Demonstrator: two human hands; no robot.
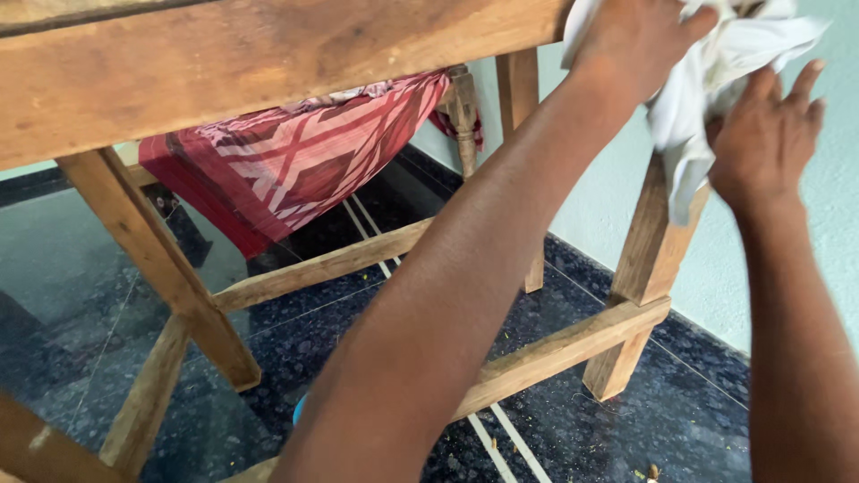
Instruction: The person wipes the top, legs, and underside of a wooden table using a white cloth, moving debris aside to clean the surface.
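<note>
- Dark speckled stone floor (626,429) with thin pale joint lines lies well below both hands; a pale green wall (626,179) stands behind them.
- Wooden table (224,63) seen from low down: its thick apron board runs leftward from the left hand; legs and lower stretcher rails spread below the forearms.
- Left hand (640,36): raised at the table's upper corner, fingers closed into a white cloth (716,80), pressing it against the wood.
- Right hand (768,134): just beside the left, slightly lower; palm turned away from the camera, fingers spread and loosely extended, flat against the hanging part of the cloth. Whether any fold is pinched cannot be told.
- Cloth sits bunched between the two hands, one tail drooping below them in front of the near table leg (649,259).
- Red and pink patterned fabric (286,161) hangs under the table, well left of and below the hands.
- Small blue object (298,411) peeks out beneath the left forearm; kind unclear.
</note>
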